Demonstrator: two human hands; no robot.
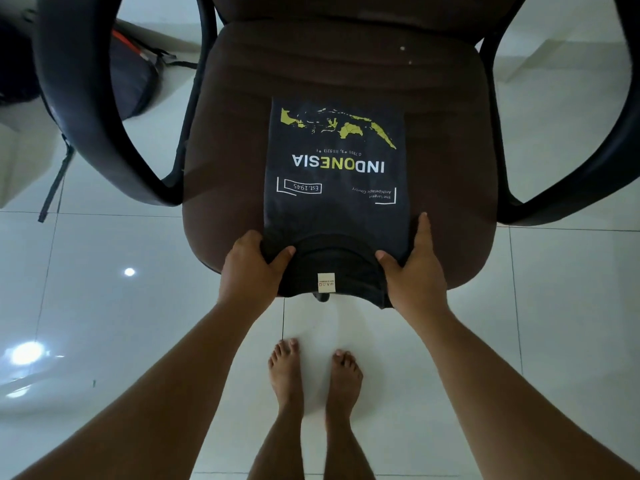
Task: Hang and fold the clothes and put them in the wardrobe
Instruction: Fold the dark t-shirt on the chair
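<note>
Folded dark T-shirt on chair seat, both hands at its collar end.

Shirt lies flat, folded to a narrow rectangle, centred on the brown seat cushion; print faces up, reads upside-down from the head view: yellow map, "INDONESIA". Collar end with white neck label overhangs the near seat edge. Left hand grips the near-left corner, thumb on top of the fabric, fingers curled under. Right hand grips the near-right corner, thumb on top, index finger straight along the shirt's right edge. Shirt sits between the two hands. Black armrests either side, white tiled floor below, bare feet just under the collar end. Dark bag on the floor behind the left armrest.
</note>
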